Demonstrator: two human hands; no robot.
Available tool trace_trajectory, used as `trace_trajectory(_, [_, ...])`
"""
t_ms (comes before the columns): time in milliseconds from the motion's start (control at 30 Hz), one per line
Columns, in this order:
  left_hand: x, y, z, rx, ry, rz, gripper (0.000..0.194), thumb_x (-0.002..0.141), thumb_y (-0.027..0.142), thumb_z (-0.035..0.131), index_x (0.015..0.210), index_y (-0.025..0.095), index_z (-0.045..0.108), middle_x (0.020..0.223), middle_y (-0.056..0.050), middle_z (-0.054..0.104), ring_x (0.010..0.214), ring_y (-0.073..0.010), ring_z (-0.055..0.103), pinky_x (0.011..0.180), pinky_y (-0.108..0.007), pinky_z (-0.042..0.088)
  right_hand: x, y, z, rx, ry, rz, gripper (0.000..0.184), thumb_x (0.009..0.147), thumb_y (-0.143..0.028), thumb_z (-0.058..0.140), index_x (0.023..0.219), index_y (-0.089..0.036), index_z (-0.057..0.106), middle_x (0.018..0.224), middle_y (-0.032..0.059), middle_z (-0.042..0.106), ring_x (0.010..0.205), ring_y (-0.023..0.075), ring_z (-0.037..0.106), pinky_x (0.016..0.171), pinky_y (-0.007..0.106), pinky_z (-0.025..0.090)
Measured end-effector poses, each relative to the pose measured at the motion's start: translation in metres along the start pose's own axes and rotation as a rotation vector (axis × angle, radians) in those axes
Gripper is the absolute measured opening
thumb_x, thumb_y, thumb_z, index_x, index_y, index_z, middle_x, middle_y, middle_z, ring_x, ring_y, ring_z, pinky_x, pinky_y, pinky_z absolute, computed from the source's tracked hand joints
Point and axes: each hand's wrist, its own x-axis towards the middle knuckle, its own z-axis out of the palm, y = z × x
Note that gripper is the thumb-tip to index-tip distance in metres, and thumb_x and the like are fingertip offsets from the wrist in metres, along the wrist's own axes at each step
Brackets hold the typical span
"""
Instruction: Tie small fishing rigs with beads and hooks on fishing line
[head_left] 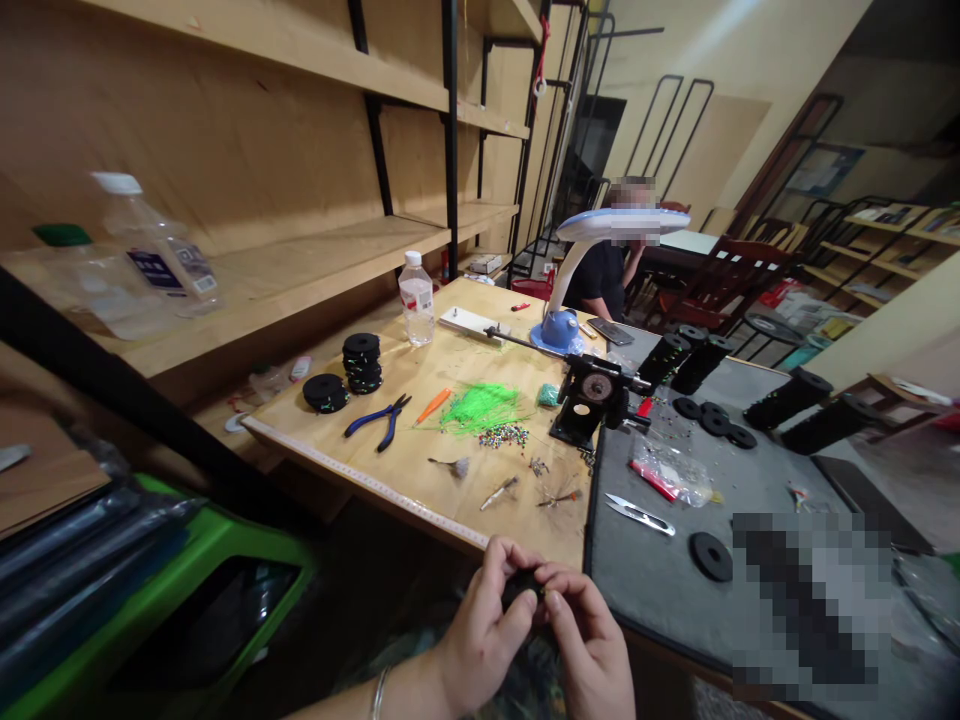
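My left hand (487, 625) and my right hand (589, 635) meet at the table's front edge, both closed on a small black foam spool (519, 586). My fingers cover most of it, and the thumbs press close together on its near side. A tiny light speck shows between my right fingertips, too small to name. Beyond the hands lie a white-tipped piece (499, 492), a tuft of fine strands (454, 466) and a small wire bundle (559, 497). Another black foam spool (711, 556) rests on the grey mat to the right, near silver thread snips (640, 514).
Blue-handled pliers (379, 420), an orange tool (433, 405), green strands (484, 408) and coloured beads (504, 436) lie on the wooden table. Behind them stand a black winding device (596, 390), a blue lamp (559, 330) and a bottle (416, 300). A person (604, 275) sits beyond.
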Motion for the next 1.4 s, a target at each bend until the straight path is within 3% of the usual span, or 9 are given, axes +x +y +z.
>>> trace_trajectory(500, [-0.002,0.000,-0.002,0.114,-0.007,0.027,0.015,0.088,0.015,0.045,0.103,0.020,0.044,0.102,-0.006,0.056,0.100,-0.0209,0.054,0.092,-0.036,0.042,-0.001,-0.004,-0.002,-0.147,-0.036,-0.075,0.017,0.085,-0.036,0.064,0.082,-0.020,0.068,0.084,0.0079,0.069,0.083,0.0245,0.065,0.077,0.033,0.054])
trace_trajectory(867, [-0.004,0.004,-0.001,0.139,-0.011,0.032,0.017,0.088,0.014,0.046,0.104,0.020,0.044,0.102,-0.007,0.055,0.101,-0.0213,0.054,0.093,-0.036,0.042,-0.002,0.006,-0.005,-0.176,-0.082,-0.128,0.011,0.088,-0.030,0.061,0.083,-0.023,0.067,0.085,0.0056,0.067,0.087,0.0231,0.063,0.083,0.032,0.050])
trace_trajectory(1067, [-0.002,0.006,-0.002,0.077,-0.029,0.013,0.017,0.088,0.015,0.045,0.104,0.020,0.043,0.102,-0.007,0.056,0.101,-0.0212,0.054,0.092,-0.037,0.042,-0.001,0.006,-0.006,-0.002,-0.033,0.019,0.016,0.083,-0.037,0.067,0.087,-0.022,0.068,0.089,0.0072,0.070,0.088,0.0241,0.065,0.077,0.032,0.054])
trace_trajectory(1167, [-0.001,0.007,-0.001,0.025,-0.043,-0.012,0.017,0.086,0.015,0.047,0.102,0.020,0.044,0.101,-0.007,0.057,0.100,-0.0214,0.055,0.089,-0.036,0.043,0.002,0.005,-0.010,0.084,-0.016,0.142,0.026,0.084,-0.042,0.065,0.100,-0.021,0.068,0.094,0.0083,0.070,0.069,0.0184,0.063,0.063,0.029,0.054])
trace_trajectory(1233, [0.000,0.007,-0.001,0.050,-0.027,-0.021,0.018,0.085,0.015,0.049,0.102,0.020,0.046,0.100,-0.007,0.057,0.099,-0.0216,0.055,0.089,-0.035,0.042,0.006,0.002,-0.012,0.063,-0.039,0.173,0.028,0.083,-0.043,0.067,0.098,-0.019,0.069,0.098,0.0092,0.070,0.060,0.0147,0.059,0.060,0.028,0.053])
trace_trajectory(1400, [-0.001,0.005,-0.001,0.121,-0.018,-0.027,0.021,0.082,0.012,0.049,0.101,0.020,0.045,0.099,-0.006,0.055,0.098,-0.0212,0.053,0.089,-0.036,0.041,0.013,-0.004,-0.012,0.032,-0.085,0.187,0.026,0.075,-0.044,0.073,0.079,-0.019,0.071,0.103,0.0124,0.070,0.076,0.0232,0.065,0.054,0.026,0.051])
